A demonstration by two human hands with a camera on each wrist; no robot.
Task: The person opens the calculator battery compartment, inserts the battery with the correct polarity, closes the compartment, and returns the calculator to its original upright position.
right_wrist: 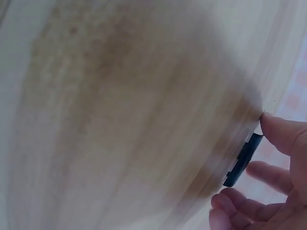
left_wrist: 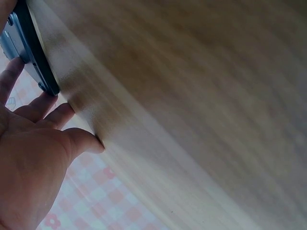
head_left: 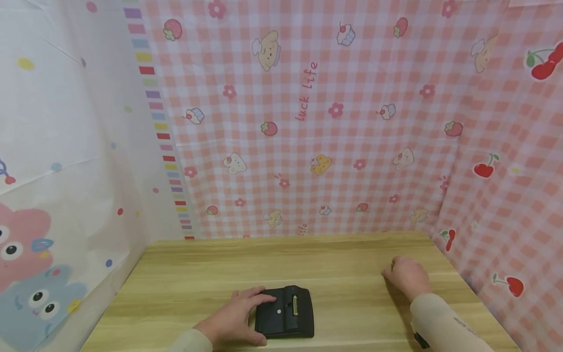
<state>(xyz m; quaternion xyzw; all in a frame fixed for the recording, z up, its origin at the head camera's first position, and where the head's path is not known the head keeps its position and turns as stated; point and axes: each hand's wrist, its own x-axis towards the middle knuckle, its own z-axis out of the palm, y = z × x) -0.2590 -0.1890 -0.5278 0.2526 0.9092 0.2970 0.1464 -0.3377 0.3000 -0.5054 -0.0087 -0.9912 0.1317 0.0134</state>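
A black, roughly rectangular device lies on the wooden table, a silver round spot on its face. A slot in its raised part shows a gold-coloured battery. My left hand holds the device's left end, thumb at the near corner, one finger on the face and others by the far edge. Farther right, my right hand is low over the table. In the right wrist view its thumb and curled fingers surround a small, thin black cover-like piece at the tabletop; the hand hides this piece in the head view.
The wooden table meets a pink checked cloth at the back. More checked cloth with cherries hangs at the right, and a white printed cloth at the left. A black strap shows beneath the right sleeve.
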